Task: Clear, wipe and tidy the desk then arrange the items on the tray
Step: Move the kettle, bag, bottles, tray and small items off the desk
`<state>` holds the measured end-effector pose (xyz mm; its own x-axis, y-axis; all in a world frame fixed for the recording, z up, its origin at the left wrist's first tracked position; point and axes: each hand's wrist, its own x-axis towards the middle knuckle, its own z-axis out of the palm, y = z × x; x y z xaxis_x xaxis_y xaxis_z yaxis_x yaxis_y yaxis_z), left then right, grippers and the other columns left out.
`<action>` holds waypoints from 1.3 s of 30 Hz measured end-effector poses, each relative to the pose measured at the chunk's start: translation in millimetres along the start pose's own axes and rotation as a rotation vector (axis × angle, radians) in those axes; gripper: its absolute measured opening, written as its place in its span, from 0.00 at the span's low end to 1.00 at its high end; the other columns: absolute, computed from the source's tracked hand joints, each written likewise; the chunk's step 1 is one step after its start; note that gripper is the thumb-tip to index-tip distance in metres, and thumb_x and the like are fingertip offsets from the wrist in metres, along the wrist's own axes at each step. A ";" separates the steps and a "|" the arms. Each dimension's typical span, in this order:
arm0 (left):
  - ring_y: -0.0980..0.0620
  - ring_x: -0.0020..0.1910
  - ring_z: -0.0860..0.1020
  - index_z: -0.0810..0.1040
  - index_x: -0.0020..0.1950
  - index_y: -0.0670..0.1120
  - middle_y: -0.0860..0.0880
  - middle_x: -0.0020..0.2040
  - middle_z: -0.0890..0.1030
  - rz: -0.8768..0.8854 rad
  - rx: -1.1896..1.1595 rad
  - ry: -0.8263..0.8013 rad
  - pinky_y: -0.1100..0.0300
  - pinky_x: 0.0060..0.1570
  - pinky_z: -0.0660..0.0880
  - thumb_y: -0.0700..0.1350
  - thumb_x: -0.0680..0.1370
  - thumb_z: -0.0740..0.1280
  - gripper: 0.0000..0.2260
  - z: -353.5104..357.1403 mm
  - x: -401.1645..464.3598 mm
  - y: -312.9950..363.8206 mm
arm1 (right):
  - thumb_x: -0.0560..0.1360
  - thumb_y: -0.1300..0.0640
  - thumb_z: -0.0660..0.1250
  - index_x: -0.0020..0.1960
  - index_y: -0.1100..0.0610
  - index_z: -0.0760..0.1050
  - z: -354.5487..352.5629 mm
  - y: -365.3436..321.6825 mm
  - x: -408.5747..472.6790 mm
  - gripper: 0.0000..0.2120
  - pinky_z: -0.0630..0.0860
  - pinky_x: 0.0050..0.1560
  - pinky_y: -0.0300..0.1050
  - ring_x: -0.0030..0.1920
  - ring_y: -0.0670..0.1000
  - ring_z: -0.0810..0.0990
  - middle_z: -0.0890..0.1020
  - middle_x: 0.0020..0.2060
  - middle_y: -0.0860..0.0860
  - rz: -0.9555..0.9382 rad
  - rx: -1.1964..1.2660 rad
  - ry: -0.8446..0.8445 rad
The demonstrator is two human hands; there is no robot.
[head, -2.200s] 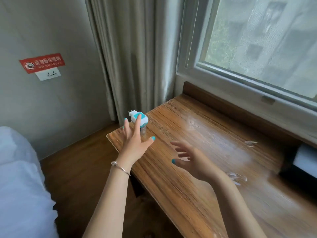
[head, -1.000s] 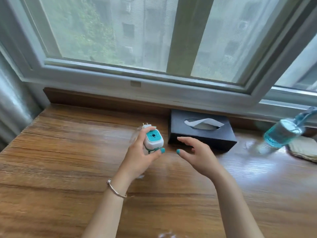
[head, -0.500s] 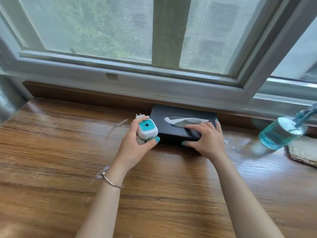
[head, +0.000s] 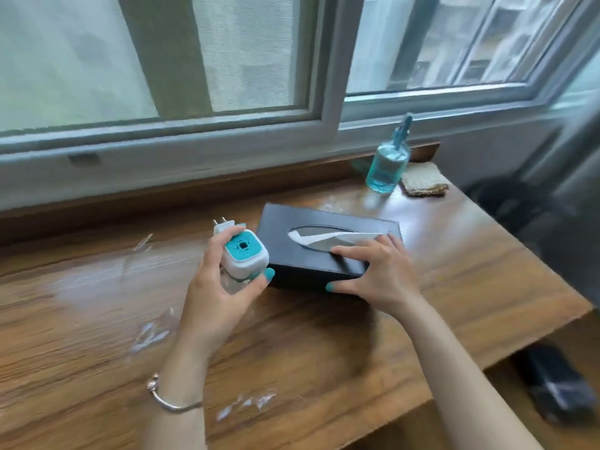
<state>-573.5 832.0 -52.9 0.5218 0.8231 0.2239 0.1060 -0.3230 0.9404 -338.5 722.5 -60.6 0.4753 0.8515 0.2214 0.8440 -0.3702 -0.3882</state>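
Pulled away from the window ledge, the black rectangular tissue box (head: 328,245) now sits mid-counter (head: 454,287) under the right hand (head: 376,271), its grip clamped on the box; left hand (head: 220,284) grip clamped on the white-and-teal plug-in device (head: 245,254).

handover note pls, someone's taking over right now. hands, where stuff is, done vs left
Left hand: shut on the white-and-teal plug-in device, held above the desk.
Right hand: gripping the near right end of the black tissue box, fingers on top, thumb on the front face; box seems to rest on the desk.
Blue liquid bottle and woven coaster stand at the back right, by the window.
Done: nothing clearly finished. White smears and scraps remain on the desk.
Left: move items off, wipe, arrange on the tray. No tray or cloth in view.
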 end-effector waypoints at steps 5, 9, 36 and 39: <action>0.55 0.62 0.75 0.70 0.60 0.66 0.59 0.64 0.74 0.056 -0.121 -0.236 0.58 0.61 0.74 0.44 0.67 0.76 0.29 52.0 -3.1 17.4 | 0.58 0.31 0.75 0.59 0.36 0.78 -40.4 36.4 -71.3 0.30 0.61 0.70 0.53 0.55 0.45 0.71 0.81 0.53 0.41 0.219 -0.025 0.082; 0.60 0.56 0.78 0.71 0.59 0.67 0.57 0.62 0.75 0.072 -0.204 -0.382 0.67 0.52 0.76 0.47 0.64 0.75 0.28 111.0 -8.8 32.7 | 0.59 0.31 0.74 0.59 0.37 0.79 -72.7 76.3 -121.4 0.29 0.63 0.69 0.55 0.48 0.42 0.66 0.80 0.47 0.41 0.354 -0.048 0.191; 0.62 0.54 0.76 0.70 0.60 0.57 0.69 0.55 0.73 0.027 -0.208 -0.580 0.67 0.50 0.75 0.40 0.68 0.77 0.27 663.6 -96.3 113.8 | 0.58 0.37 0.79 0.54 0.33 0.80 -236.9 525.0 -314.5 0.25 0.42 0.75 0.42 0.52 0.42 0.70 0.77 0.42 0.36 0.778 -0.177 0.251; 0.60 0.56 0.73 0.70 0.58 0.59 0.73 0.55 0.71 -0.027 -0.198 -0.494 0.68 0.51 0.70 0.38 0.67 0.77 0.28 723.8 -76.2 83.0 | 0.58 0.38 0.80 0.54 0.34 0.80 -234.3 579.7 -296.8 0.25 0.42 0.76 0.42 0.50 0.40 0.68 0.76 0.41 0.35 0.820 -0.160 0.193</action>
<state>8.3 404.5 -177.1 0.8626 0.4966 0.0965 -0.0116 -0.1712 0.9852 67.9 168.2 -141.7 0.9724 0.2192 0.0802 0.2333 -0.9015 -0.3646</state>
